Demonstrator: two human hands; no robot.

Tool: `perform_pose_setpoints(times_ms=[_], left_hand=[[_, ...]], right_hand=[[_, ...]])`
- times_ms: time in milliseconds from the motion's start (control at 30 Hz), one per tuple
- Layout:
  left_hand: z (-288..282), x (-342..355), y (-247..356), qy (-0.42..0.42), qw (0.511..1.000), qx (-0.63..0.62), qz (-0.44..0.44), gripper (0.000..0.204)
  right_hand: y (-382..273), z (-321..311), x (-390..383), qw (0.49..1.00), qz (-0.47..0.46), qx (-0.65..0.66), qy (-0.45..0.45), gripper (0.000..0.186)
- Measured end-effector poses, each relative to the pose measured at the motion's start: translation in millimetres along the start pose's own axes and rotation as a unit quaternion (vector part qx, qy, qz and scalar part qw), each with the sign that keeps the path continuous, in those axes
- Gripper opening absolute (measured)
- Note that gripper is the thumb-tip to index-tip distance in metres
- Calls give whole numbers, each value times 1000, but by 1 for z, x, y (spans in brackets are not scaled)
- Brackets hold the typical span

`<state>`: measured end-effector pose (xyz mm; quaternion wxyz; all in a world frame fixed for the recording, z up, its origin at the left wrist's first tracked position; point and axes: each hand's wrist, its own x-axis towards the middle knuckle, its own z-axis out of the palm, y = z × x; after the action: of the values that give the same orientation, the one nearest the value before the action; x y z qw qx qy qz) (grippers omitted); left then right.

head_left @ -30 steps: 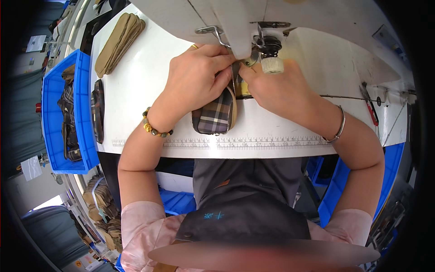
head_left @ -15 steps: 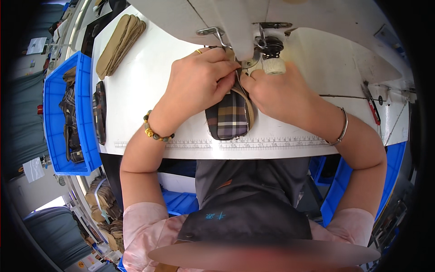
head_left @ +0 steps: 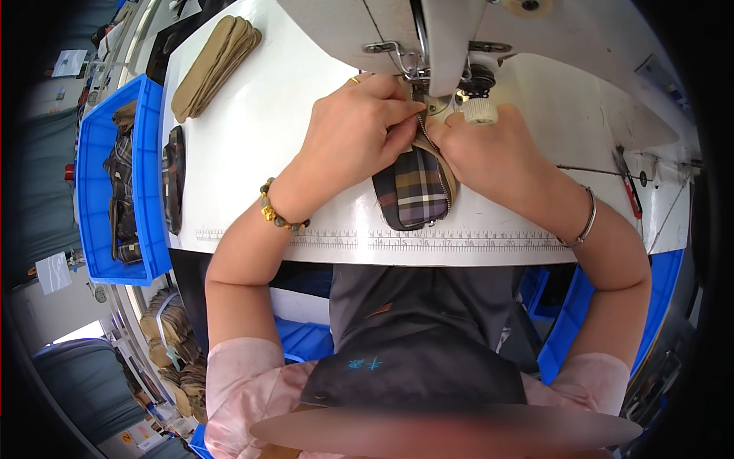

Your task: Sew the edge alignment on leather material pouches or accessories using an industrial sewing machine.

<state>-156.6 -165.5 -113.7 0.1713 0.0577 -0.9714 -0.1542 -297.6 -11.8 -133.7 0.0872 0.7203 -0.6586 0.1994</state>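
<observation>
A plaid fabric pouch (head_left: 414, 191) with a zipper along its right edge and a tan strip beside it lies on the white table under the head of a sewing machine (head_left: 451, 69). My left hand (head_left: 365, 126) pinches the pouch's far part, thumb and forefinger pressed together next to the zipper. On the other side, my right hand (head_left: 483, 145) is closed on the zipper edge, its fingers partly hidden beneath the machine's white knob (head_left: 480, 112). The needle and the far end of the pouch are hidden behind the machine and my fingers.
A stack of tan fabric pieces (head_left: 216, 69) lies at the far left, with a plaid piece (head_left: 174, 180) nearer. Beside the table, a blue bin (head_left: 149, 183) holds more plaid pieces. Red-handled snips (head_left: 631, 187) lie at the right. A ruler strip (head_left: 321, 240) runs along the front edge.
The table, machine and left-hand items sit shifted in the picture. Both hands and the pouch appear a little farther right, and the pouch is turned slightly. Both hands keep their grip.
</observation>
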Motion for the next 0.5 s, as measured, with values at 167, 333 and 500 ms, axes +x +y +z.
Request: perform_pose_setpoints(times_ms=[167,333,500], left_hand=[[-1,0,0,14,999,29,4,19],[-14,-3,13,38,994,-18,99,13],[-23,-7,8,44,989,-29,136,14]], right_hand=[[10,6,1,999,7,34,18,10],[8,4,1,999,-2,29,15,7],[-2,-2,-1,999,-26,20,-22,9]])
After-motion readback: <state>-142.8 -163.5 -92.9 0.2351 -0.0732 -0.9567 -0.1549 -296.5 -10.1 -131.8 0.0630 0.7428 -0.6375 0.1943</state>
